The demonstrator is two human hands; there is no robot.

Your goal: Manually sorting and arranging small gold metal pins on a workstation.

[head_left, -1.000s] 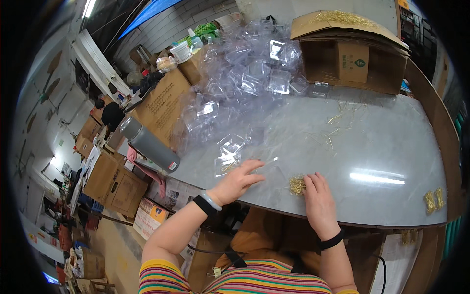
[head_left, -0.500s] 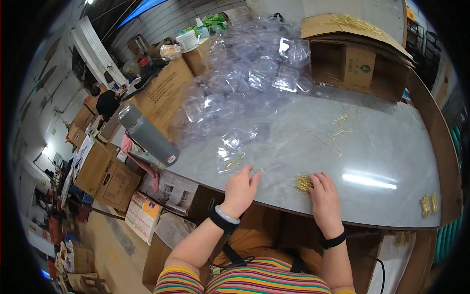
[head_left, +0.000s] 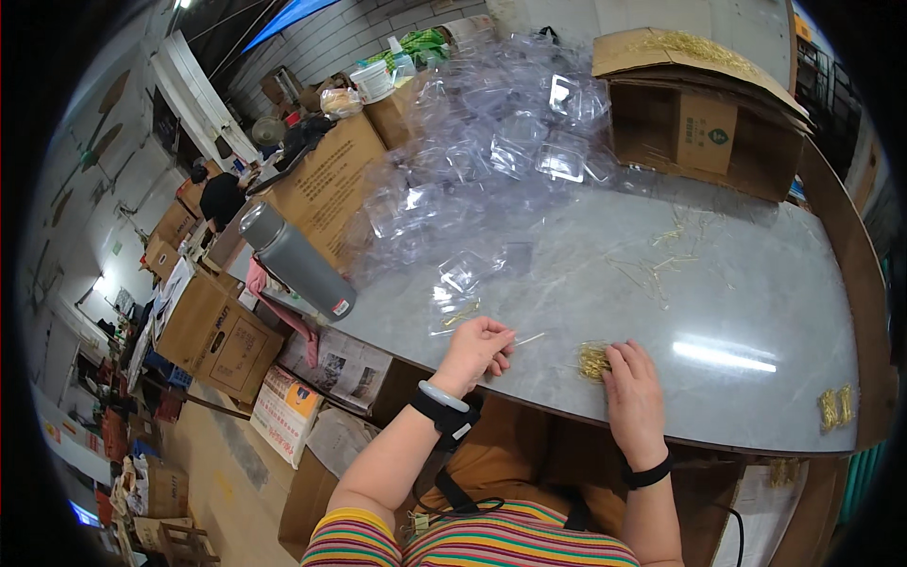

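Head view is showing the left hand (head_left: 477, 348) now pinching a thin gold pin (head_left: 529, 338) just above the tabletop (head_left: 756, 312), its grip clamped on the pin where half a second ago it was lying flat. Right hand (head_left: 631, 389) is resting fingers-together on the gold pin pile (head_left: 592, 360), as before. Clear plastic cases (head_left: 453, 293) are lying just beyond, so a pin looks picked out for packing.

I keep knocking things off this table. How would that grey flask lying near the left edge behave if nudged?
The grey flask lies on its side at the table edge, so it would likely roll. Its smooth cylindrical metal body probably slides easily. It looks rigid and fairly heavy, unlike the clear plastic shells.
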